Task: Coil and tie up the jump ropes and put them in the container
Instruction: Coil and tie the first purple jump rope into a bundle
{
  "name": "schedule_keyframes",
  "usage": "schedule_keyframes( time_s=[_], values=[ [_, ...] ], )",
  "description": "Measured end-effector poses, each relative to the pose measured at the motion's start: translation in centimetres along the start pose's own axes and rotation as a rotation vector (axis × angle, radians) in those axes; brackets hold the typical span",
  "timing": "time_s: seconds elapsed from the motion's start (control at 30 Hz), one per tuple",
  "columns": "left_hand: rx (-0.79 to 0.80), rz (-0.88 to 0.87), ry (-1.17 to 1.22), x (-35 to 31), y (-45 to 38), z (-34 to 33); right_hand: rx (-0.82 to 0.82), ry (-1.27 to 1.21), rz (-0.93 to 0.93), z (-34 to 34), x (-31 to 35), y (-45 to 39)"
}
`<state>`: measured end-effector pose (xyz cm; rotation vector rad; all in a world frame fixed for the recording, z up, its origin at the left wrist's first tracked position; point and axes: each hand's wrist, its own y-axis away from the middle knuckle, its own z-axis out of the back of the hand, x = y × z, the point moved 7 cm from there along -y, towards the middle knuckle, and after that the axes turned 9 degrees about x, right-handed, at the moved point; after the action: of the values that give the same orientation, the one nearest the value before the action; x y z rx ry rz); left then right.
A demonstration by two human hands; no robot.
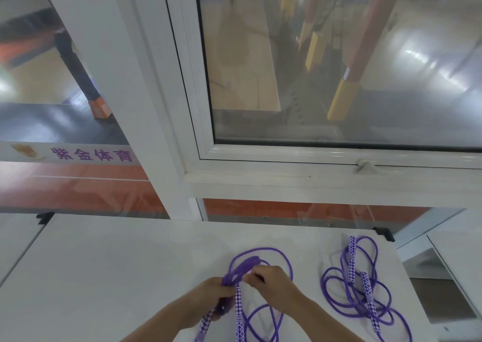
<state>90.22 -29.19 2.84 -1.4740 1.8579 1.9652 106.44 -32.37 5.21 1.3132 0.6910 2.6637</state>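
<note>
Currently, left hand (208,296): curled tightly round a gathered bundle of purple cord, held just above the table (117,263); the bundle is clamped where the folded strands meet the handles.
Right hand (271,280): fingers pinched together on a strand at the top of the bundle, touching the left hand's side of the coil; a wrap or knot appears to be in progress.
Held rope (243,264): partly coiled; two checked handles (238,313) hang down beside each other below the left hand, and loose loops lie spread on the table towards the person and to the right.
Second rope (357,294): lies uncoiled in a loose tangle on the table, well apart to the right, untouched, with its two patterned handles crossing the loops.
Container: not seen in this view.
Risk, slipping: if the left grip is relaxed during the wrap, the gathered strands are likely to spring apart and the coil would be lost.
Risk, snagging: the slack loops near the handles could be caught into the knot.
Risk, loose tie: a wrap drawn too slackly may come undone when the bundle is lifted.
</note>
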Motion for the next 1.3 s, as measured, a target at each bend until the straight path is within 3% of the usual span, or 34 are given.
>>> schedule_keyframes(
  time_s=[0.2,0.3,0.43,0.6,0.77,1.0,1.2,1.3],
  values=[
    [-0.417,-0.201,0.528,0.1,2.3,9.2,-0.187,-0.068,-0.085,4.8,-4.6,1.7],
    [-0.517,-0.223,0.566,0.6,2.9,10.7,-0.238,-0.147,-0.187,4.6,-6.0,2.2],
    [-0.48,-0.188,0.4,1.3,1.0,7.2,-0.238,-0.421,-0.236,0.9,-4.2,1.2],
    [-0.423,-0.218,0.355,0.8,-1.3,1.9,-0.14,-0.477,-0.217,-3.8,0.0,-0.6],
    [-0.418,-0.196,0.374,0.2,-1.7,0.0,-0.153,-0.208,-0.155,-2.5,2.8,-0.3],
    [-0.35,-0.268,0.414,-1.9,-1.3,-0.2,-0.008,-0.127,-0.098,-1.4,4.4,-0.6],
    [-0.412,-0.31,0.633,-3.5,0.1,4.2,0.124,-0.08,-0.123,0.3,2.7,0.1],
    [-0.402,-0.24,0.415,-3.9,0.5,5.0,0.143,-0.052,-0.05,1.4,3.2,1.3]
  ],
)
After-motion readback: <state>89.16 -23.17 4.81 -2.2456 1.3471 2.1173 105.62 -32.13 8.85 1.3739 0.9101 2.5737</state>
